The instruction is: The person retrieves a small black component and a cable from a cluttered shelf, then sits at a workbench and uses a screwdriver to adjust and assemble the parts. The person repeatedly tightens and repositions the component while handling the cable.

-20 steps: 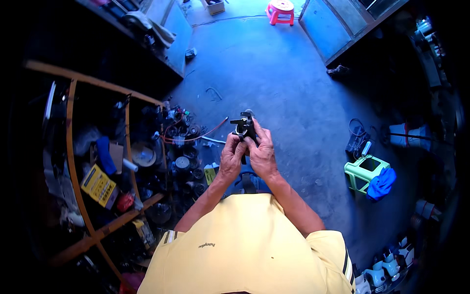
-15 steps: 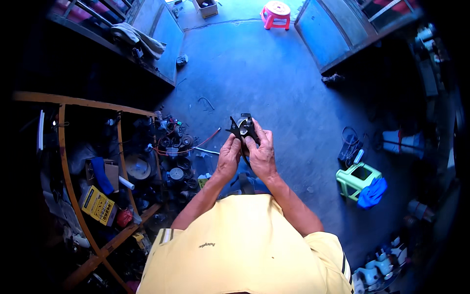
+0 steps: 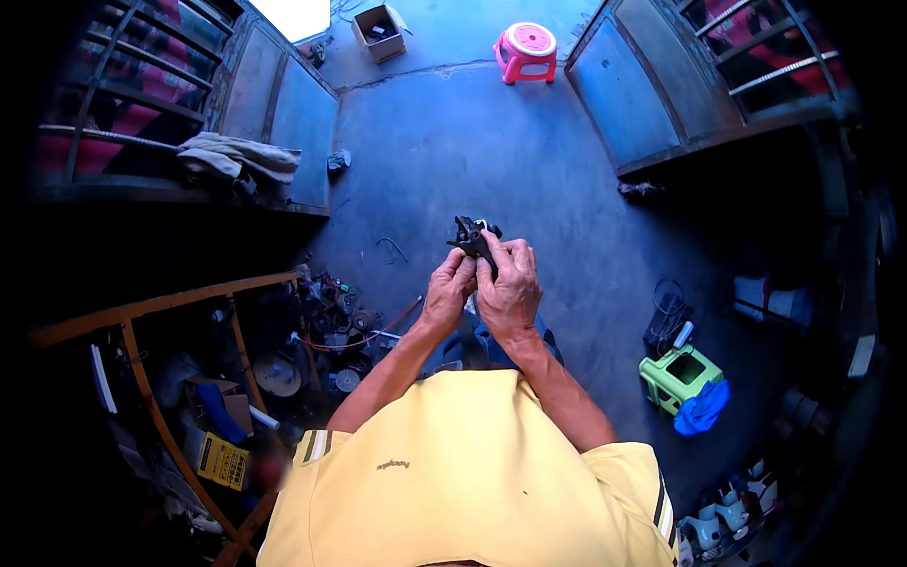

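Above a broad floor (image 3: 397,180), a person in a yellow shirt (image 3: 425,463) brings both hands together.
A wooden shelf frame (image 3: 175,309) stands at left; at right, a green plastic stool (image 3: 657,380) bears a blue cloth (image 3: 702,408), with a pink stool (image 3: 529,42) farther off. The right hand (image 3: 510,295) grasps a black mechanical part (image 3: 477,248) in front of the chest; the left hand (image 3: 447,289) pinches its near side.

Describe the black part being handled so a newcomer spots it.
Start at the yellow shirt, bottom centre. Above it are the left hand and right hand. Both grip the small, jagged black part, which alone is held, unlike the clutter at left.
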Motion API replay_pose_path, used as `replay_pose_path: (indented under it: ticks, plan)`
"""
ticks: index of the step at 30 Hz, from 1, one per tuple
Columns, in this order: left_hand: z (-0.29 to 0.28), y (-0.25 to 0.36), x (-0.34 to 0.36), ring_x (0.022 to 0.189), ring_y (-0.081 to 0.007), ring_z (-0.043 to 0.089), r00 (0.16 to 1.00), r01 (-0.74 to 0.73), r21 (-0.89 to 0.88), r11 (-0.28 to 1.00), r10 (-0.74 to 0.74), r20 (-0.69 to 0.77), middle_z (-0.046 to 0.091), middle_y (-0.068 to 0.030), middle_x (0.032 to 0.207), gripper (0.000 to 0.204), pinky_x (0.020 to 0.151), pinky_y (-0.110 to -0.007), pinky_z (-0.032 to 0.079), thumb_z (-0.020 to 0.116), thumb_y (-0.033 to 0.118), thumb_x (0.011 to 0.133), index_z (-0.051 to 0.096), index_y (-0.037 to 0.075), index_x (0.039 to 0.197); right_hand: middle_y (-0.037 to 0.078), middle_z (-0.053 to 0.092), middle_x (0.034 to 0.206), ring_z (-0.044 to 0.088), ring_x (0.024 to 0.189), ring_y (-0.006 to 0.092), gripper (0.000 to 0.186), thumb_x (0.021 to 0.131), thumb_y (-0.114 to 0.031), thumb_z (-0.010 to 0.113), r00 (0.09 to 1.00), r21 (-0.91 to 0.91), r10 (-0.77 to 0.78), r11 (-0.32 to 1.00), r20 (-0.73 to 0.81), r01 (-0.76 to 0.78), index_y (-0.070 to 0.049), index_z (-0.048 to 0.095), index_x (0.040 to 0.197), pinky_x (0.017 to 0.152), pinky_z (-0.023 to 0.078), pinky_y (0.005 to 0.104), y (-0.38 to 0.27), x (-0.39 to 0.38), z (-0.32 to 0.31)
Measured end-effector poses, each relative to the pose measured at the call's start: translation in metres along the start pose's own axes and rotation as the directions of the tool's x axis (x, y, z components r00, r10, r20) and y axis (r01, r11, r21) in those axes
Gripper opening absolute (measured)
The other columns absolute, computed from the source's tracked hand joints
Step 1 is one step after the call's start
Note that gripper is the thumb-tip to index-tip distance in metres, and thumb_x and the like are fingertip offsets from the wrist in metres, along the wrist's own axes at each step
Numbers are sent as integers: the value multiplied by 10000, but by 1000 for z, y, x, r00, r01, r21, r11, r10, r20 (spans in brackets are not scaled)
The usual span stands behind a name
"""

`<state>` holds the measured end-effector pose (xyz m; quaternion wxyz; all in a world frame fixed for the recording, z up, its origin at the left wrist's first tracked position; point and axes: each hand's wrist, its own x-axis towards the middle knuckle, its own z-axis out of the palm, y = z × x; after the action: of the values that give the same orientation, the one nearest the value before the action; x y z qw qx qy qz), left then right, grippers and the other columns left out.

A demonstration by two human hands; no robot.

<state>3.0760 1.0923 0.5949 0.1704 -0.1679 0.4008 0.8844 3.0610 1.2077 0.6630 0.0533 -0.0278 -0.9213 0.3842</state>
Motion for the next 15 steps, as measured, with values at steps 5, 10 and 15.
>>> replay_pose_path:
  ticks: [5,10,15]
  plan:
    - [3,39,89,1031,-103,643,999,-15,35,999,16,-29,655,-14,1139,259,919,-292,548,575,266,1087,629,70,1248,59,617,1012,607,971,279,345,890,-145,703,993,28,-116,993,5,116,-106,730,1232,875,500,425,13,108,18]
    - [21,93,192,1031,-147,676,997,-30,2,1000,30,-67,679,-59,1144,294,938,-328,567,585,242,1080,628,37,1286,84,624,971,633,920,273,309,874,-126,730,974,291,-139,953,181,82,-66,755,1177,805,517,394,25,240,34]
    - [49,154,272,1064,-214,703,992,-44,19,999,46,-121,702,-106,1175,320,975,-404,573,595,203,1067,627,-9,1305,97,632,963,649,829,230,321,872,-113,753,895,414,-226,909,385,52,-60,764,1188,741,530,331,22,373,32]
